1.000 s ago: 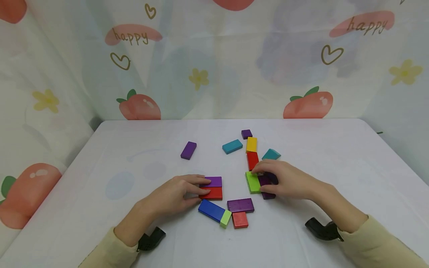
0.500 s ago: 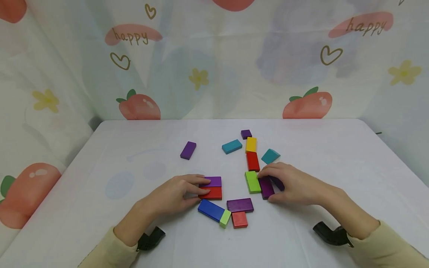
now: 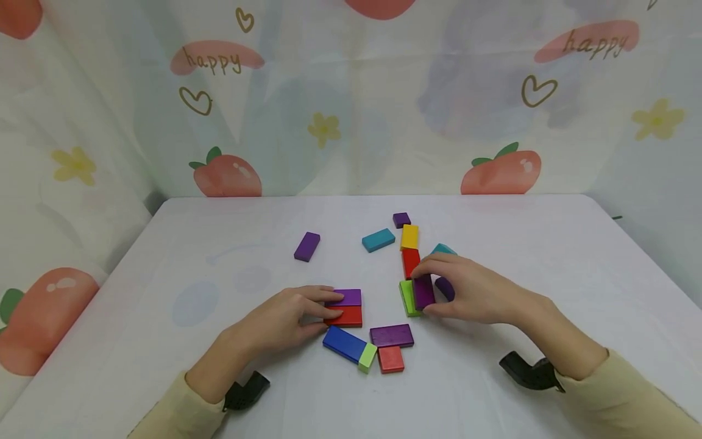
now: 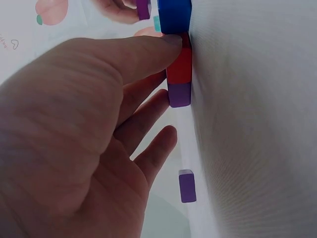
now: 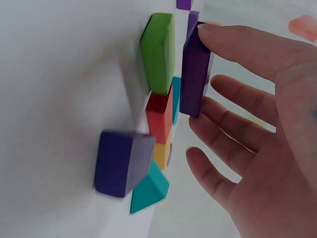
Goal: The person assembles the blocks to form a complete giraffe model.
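Observation:
My right hand (image 3: 474, 289) pinches a dark purple block (image 3: 423, 292) between thumb and fingers. It is raised off the table, over the edge of a lime-green block (image 3: 407, 299). My left hand (image 3: 287, 320) rests at the left end of a purple block (image 3: 349, 297) and a red block (image 3: 351, 316), which lie side by side. Two of its fingertips lie on these blocks, and the thumb (image 4: 173, 42) touches the red one near a blue block (image 3: 343, 343). Under the right hand sits another dark purple block (image 5: 124, 163), partly hidden.
A red block (image 3: 411, 263), a yellow block (image 3: 409, 238) and a small purple block (image 3: 402, 220) run back from the green one. Teal blocks (image 3: 378, 240) flank them. A purple block (image 3: 307, 246) lies farther left; another purple block (image 3: 392, 335) and a red square (image 3: 391, 360) are in front.
The right hand, first by the green block, has moved over the dark purple block beside it, gripped it and lifted it up and left. The left hand stays put.

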`<state>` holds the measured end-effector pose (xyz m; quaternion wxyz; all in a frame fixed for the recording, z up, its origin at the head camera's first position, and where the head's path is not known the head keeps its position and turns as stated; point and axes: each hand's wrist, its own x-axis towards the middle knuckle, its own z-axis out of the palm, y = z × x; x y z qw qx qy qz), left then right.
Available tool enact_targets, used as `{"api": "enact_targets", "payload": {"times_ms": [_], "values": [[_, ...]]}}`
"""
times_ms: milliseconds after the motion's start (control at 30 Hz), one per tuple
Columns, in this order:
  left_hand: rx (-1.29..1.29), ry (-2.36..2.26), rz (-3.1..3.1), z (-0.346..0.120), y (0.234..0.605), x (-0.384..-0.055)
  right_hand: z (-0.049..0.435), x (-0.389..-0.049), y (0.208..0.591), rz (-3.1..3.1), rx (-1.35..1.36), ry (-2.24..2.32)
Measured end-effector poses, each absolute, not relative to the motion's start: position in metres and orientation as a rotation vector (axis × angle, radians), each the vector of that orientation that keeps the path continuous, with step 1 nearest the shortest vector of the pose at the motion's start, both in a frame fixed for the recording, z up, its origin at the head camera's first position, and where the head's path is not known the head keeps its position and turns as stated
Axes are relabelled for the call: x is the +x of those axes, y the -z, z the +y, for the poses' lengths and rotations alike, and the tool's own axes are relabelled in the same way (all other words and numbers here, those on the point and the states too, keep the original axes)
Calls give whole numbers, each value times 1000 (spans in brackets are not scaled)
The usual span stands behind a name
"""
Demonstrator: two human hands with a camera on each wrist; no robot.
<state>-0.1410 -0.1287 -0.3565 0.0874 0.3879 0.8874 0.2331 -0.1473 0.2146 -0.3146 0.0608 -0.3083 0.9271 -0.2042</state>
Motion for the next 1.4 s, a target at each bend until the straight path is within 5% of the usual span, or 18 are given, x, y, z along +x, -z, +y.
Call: {"api": "enact_targets", "payload": {"times_ms": [500, 1400], "values": [[1139, -721, 2619, -126, 358, -143, 169, -163, 331, 2726, -997, 629], [1095, -718, 2631, -129, 356, -142, 186, -158, 339, 2853, -891, 501]]}}
